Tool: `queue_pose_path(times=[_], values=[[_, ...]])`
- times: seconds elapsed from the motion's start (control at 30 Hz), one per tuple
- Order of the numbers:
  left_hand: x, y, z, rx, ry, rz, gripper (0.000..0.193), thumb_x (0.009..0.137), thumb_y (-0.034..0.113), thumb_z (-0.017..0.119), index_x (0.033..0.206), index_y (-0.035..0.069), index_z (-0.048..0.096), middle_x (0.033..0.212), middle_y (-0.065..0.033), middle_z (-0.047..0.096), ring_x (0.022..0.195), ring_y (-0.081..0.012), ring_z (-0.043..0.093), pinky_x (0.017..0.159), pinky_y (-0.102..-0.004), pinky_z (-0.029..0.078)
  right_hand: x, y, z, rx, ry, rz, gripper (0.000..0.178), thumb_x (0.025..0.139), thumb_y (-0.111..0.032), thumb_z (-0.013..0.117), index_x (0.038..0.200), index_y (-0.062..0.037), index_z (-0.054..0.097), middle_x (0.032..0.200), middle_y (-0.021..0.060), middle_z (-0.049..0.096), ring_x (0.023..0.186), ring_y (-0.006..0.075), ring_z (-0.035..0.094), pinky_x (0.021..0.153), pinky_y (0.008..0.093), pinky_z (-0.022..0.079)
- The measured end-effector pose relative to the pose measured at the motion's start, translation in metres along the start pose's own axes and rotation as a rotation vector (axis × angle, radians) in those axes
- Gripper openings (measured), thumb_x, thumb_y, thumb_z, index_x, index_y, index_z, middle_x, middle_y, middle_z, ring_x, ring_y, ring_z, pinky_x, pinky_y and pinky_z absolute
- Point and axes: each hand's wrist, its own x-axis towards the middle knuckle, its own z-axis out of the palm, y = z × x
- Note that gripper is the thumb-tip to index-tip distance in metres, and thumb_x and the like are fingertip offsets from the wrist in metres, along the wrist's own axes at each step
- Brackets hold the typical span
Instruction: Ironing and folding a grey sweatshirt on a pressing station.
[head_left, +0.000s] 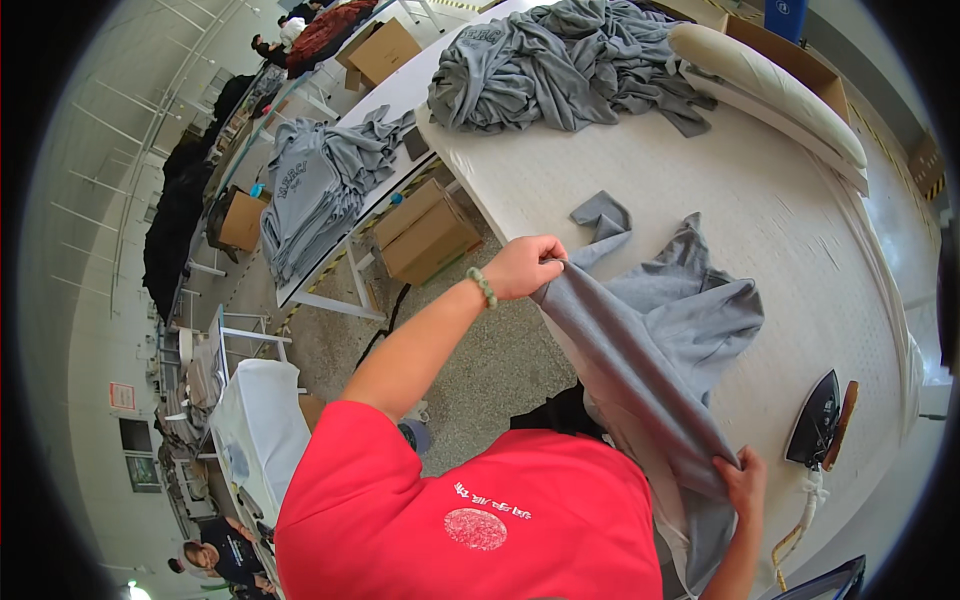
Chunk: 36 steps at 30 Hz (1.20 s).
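A grey sweatshirt-like garment (pixel 640 340) is stretched between my two hands along the near edge of the ironing table (pixel 640 165). My left hand (pixel 530 267), with a beaded bracelet at the wrist, pinches its far left corner. Lower right, my right hand (pixel 742 480) grips the cloth with the thumb on top. Part of the garment lies crumpled on the table, a sleeve pointing away. Cloth also hangs over the edge near my body. To the right of my right hand, a black iron (pixel 815 415) with a brown handle stands on the table, its cord trailing down.
A heap of grey garments (pixel 560 70) covers the table's far end, beside a long padded pressing board (pixel 770 85). On a side table at left lies a stack of grey printed garments (pixel 320 190). A cardboard box (pixel 425 230) stands below. Other people are in the background.
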Motion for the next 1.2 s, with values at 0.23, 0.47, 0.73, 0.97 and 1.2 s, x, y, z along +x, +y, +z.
queue_pose_path(times=[0.23,0.47,0.73,0.97,1.2], values=[[0.014,-0.056,-0.012,0.418,-0.216,-0.190,0.027,0.092,0.028,0.075,0.102,0.002,0.074,0.093,-0.0100,0.076,0.087,-0.0174,0.070,0.079,-0.0340,0.056,-0.062,-0.005,0.074,0.343,-0.269,-0.032,0.030,0.085,-0.010,0.087,0.081,-0.0050,0.058,0.074,-0.0024,0.061,0.069,0.0067,0.053,0.060,0.0282,0.045],[0.030,-0.055,-0.022,0.401,-0.301,-0.136,0.027,0.097,0.027,0.074,0.107,0.002,0.073,0.094,-0.0046,0.073,0.089,-0.0130,0.065,0.080,-0.0322,0.054,-0.102,-0.010,0.074,0.616,-0.383,0.024,0.014,0.096,-0.010,0.077,0.096,-0.0009,0.067,0.078,-0.0028,0.062,0.074,0.0057,0.054,0.066,0.0271,0.047],[0.028,-0.038,-0.025,0.418,-0.300,-0.206,0.020,0.098,0.026,0.072,0.101,0.006,0.073,0.081,0.0017,0.066,0.075,-0.0092,0.058,0.066,-0.0293,0.050,-0.096,-0.037,0.047,0.424,-0.568,0.068,0.016,0.099,-0.016,0.075,0.096,-0.0017,0.069,0.081,-0.0022,0.065,0.078,0.0068,0.056,0.069,0.0269,0.049],[0.002,-0.006,-0.043,0.221,-0.247,-0.155,0.012,0.102,0.015,0.068,0.100,0.003,0.068,0.088,0.0057,0.062,0.081,-0.0044,0.052,0.073,-0.0233,0.045,-0.015,-0.030,-0.010,0.206,-0.078,0.020,0.018,0.098,-0.017,0.073,0.104,-0.0001,0.072,0.084,0.0045,0.072,0.083,0.0123,0.067,0.078,0.0298,0.054],[-0.026,0.008,-0.043,0.329,-0.278,-0.131,0.012,0.103,0.014,0.067,0.100,0.003,0.067,0.087,0.0067,0.061,0.080,-0.0036,0.051,0.073,-0.0222,0.044,0.071,-0.039,0.029,0.359,0.040,-0.146,0.018,0.099,-0.020,0.072,0.102,-0.0016,0.071,0.087,0.0029,0.068,0.083,0.0115,0.062,0.075,0.0322,0.053]])
